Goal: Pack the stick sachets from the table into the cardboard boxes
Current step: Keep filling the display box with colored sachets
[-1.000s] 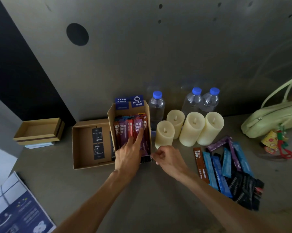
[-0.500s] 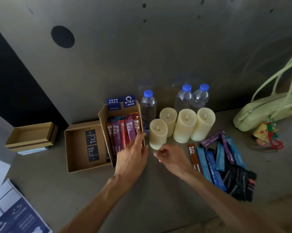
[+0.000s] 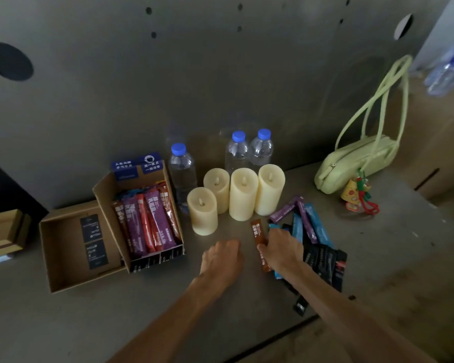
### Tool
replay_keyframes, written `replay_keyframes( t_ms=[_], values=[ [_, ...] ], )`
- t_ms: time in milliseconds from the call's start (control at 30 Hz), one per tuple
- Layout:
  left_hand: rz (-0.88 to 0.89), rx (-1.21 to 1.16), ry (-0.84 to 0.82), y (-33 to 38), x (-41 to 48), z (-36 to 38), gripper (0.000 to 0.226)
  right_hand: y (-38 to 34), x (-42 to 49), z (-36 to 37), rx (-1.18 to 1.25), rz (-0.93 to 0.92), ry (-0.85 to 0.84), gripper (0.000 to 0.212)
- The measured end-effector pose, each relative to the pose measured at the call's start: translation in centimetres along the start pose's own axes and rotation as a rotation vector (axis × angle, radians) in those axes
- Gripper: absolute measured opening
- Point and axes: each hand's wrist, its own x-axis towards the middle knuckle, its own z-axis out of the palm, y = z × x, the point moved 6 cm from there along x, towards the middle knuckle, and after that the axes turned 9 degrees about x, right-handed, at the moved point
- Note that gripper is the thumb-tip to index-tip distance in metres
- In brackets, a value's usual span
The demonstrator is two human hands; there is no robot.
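Note:
An open cardboard box (image 3: 104, 191) left of centre holds several upright stick sachets (image 3: 148, 221), red, purple and brown. A shallower cardboard box (image 3: 63, 258) beside it holds two black cards. Loose sachets (image 3: 312, 229), blue, purple and black, lie in a pile on the table to the right. My right hand (image 3: 282, 254) is down on that pile, with its thumb across a brown sachet (image 3: 257, 231) at the pile's left edge and its fingers curled beside it. My left hand (image 3: 220, 260) rests on the bare table between box and pile, fingers loosely curled, holding nothing.
Several cream pillar candles (image 3: 243, 193) and three water bottles (image 3: 181, 171) stand behind my hands. A pale green handbag (image 3: 351, 166) with a charm (image 3: 356, 195) lies at the right. Another cardboard box (image 3: 3, 231) sits far left. The table edge (image 3: 286, 334) runs at the lower right.
My left hand has left the sachet box and come to rest on the table. My right hand moved right, from near the candle onto the loose sachet pile.

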Motion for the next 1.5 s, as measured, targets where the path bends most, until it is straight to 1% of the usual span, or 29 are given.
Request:
replay_keyframes(
  t_ms=[67, 167, 333, 400, 500, 567, 600, 733, 833, 867, 967, 1133, 1200, 1333, 1500],
  values=[
    [-0.025, -0.029, -0.016, 0.0, 0.2, 0.5, 0.020, -0.1, 0.3, 0.4, -0.001, 0.004, -0.027, 0.031],
    [-0.060, -0.059, -0.012, -0.1, 0.5, 0.5, 0.020, -0.1, 0.5, 0.7, 0.045, 0.003, -0.059, 0.024],
    [-0.090, -0.105, 0.055, -1.5, 0.3, -0.4, 0.018, -0.4, -0.1, -0.1, 0.127, -0.064, -0.020, 0.021],
    [-0.117, -0.194, 0.092, -2.4, 0.4, -1.1, 0.017, -0.6, -0.4, -0.9, 0.200, -0.112, -0.007, 0.020],
    [-0.109, -0.472, 0.142, -2.8, 0.4, -2.9, 0.017, -1.9, -1.3, -2.0, 0.302, -0.211, -0.025, 0.021],
    [-0.079, -0.622, 0.160, -2.5, 0.2, -4.3, 0.011, -3.1, -2.1, -2.1, 0.360, -0.277, -0.065, 0.021],
    [-0.064, -0.667, 0.181, -2.5, 0.0, -5.0, 0.004, -3.8, -2.4, -2.1, 0.377, -0.309, -0.075, 0.020],
    [-0.046, -0.748, 0.269, -3.6, -1.0, -6.9, 0.005, -6.1, -3.2, -1.6, 0.496, -0.384, -0.105, 0.017],
    [-0.081, -0.756, 0.329, -5.5, -2.2, -8.4, 0.010, -7.4, -3.8, -0.5, 0.618, -0.356, -0.207, 0.024],
    [-0.086, -0.756, 0.344, -6.1, -2.6, -8.8, 0.010, -7.9, -4.0, 0.0, 0.642, -0.364, -0.241, 0.022],
    [-0.109, -0.739, 0.379, -8.2, -3.6, -9.8, 0.007, -9.9, -4.7, 1.0, 0.644, -0.436, -0.323, 0.008],
    [-0.188, -0.727, 0.464, -11.5, -5.3, -10.7, 0.006, -13.4, -5.6, 1.7, 0.614, -0.488, -0.307, 0.010],
    [-0.229, -0.708, 0.512, -12.9, -6.1, -11.1, 0.010, -14.6, -6.0, 2.2, 0.624, -0.485, -0.300, 0.009],
    [-0.286, -0.637, 0.612, -15.6, -7.6, -12.0, 0.006, -17.1, -6.6, 3.2, 0.665, -0.477, -0.296, 0.010],
    [-0.399, -0.509, 0.672, -18.6, -8.9, -12.6, 0.012, -20.2, -6.9, 4.9, 0.637, -0.507, -0.296, 0.012]
  ],
)
